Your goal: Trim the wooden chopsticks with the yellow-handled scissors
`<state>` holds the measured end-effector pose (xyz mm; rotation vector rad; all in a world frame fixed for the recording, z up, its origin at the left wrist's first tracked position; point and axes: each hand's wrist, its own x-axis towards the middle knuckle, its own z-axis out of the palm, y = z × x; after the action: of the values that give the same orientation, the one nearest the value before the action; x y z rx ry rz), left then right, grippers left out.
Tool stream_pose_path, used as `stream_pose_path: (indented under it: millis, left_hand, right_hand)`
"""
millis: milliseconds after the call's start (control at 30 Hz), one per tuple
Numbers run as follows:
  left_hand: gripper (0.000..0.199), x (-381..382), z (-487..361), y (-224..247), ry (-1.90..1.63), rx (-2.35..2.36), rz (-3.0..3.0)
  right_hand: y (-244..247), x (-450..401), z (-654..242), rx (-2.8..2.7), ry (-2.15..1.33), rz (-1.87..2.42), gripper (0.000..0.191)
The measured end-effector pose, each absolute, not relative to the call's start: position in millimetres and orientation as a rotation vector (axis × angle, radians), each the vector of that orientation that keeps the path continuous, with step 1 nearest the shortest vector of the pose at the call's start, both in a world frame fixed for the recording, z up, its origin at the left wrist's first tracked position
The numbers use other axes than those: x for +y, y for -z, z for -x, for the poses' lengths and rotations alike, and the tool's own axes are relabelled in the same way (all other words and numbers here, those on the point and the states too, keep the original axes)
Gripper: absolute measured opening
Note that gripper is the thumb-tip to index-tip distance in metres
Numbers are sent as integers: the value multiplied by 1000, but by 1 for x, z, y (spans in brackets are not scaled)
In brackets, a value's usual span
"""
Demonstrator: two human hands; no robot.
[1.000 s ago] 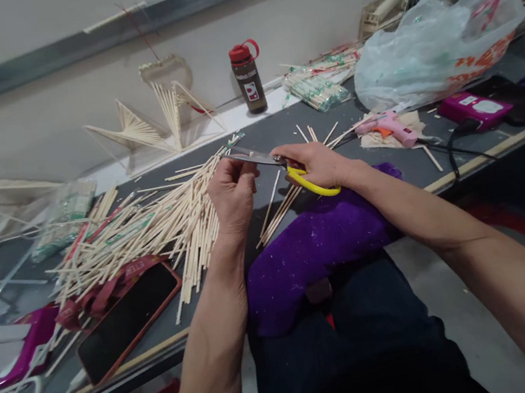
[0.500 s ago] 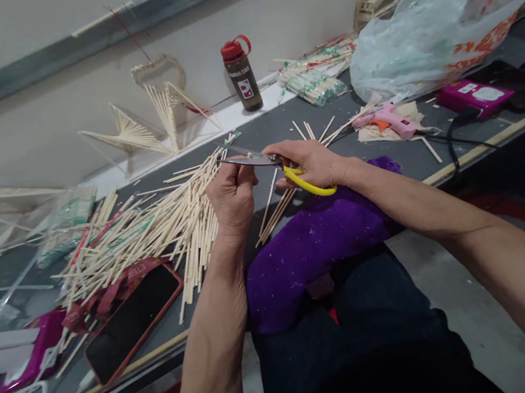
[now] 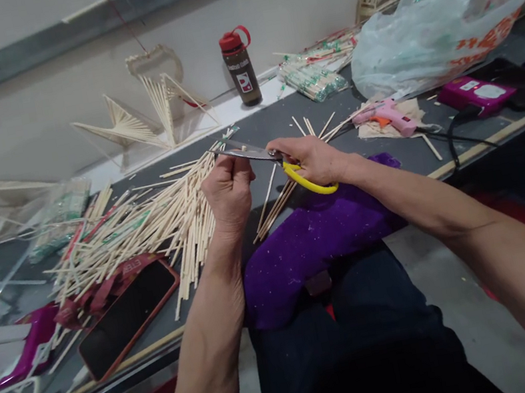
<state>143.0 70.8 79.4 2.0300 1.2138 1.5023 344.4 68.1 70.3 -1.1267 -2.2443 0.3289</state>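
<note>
While right hand (image 3: 314, 159) grips scissors (image 3: 277, 161), left hand (image 3: 228, 192) fisted at blades; stick pile (image 3: 146, 230), phone (image 3: 126, 319) alongside

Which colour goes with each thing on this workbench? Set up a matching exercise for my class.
Things:
1. scissors handles
2. bottle cap
3. glue gun
4. cloth

Colours:
a. purple
b. pink
c. yellow
d. red

Pairs: 1-c, 2-d, 3-b, 4-a
</note>
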Motion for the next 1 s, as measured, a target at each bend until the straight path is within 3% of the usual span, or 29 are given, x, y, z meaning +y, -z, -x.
stream_pose_path:
  millis: [200,367,533,800,1000]
  left_hand:
    - [31,79,-141,-72,-1503,1220,-1976]
    - [12,84,-142,-69,-1496,1131,-1759]
    - [15,86,-139,-67,-1511,1118,-1727]
    - [13,77,-137,-70,-1482,1109,-1847]
    - [26,76,-137,-71,-1404,1182,-1882]
  right_hand:
    - [-69,70,-344,-2232,-245,1219,45]
    - [-67,72,-344,-2246,-240,1194,48]
    - [-65,73,-343,-2239,-193,1149,46]
    - [-60,75,-345,-2233,-170,1086,62]
    - [-58,74,-343,-2224,-236,1088,60]
